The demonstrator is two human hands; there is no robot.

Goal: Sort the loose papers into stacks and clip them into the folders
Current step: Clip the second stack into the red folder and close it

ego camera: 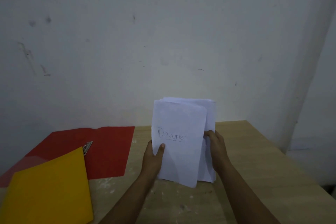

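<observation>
While the papers [179,132] are held upright above the table [254,160], their lower edge is seen close to the tabletop; whether it touches cannot be told. The left hand [153,158] grips the left edge, its thumb laid across the front sheet just below the handwritten word "Dokumen". The right hand [216,149] holds the right side, its fingers curled round the back sheets, where the bundle is fanned apart.

The sheets are judged light, thin and limp; the top edges are uneven and the front sheet bows outward at its lower corner. A loose bundle like this is likely to slide and splay if it is pinched at one corner only, so both long edges are best held, low down, and the bottom edge tapped on the wood to square it. Creases are easily made, so a soft pinch is called for.

Bare wood is left to the right of the papers and in front of them, where stacks could be laid. The table's right edge runs near the right forearm, and sheets set there might slip off. To the left, the open red folder [109,151] lies flat with its metal clip [87,146] showing, and the yellow folder [51,191] overlaps its near corner. The wall [163,42] stands close behind.
</observation>
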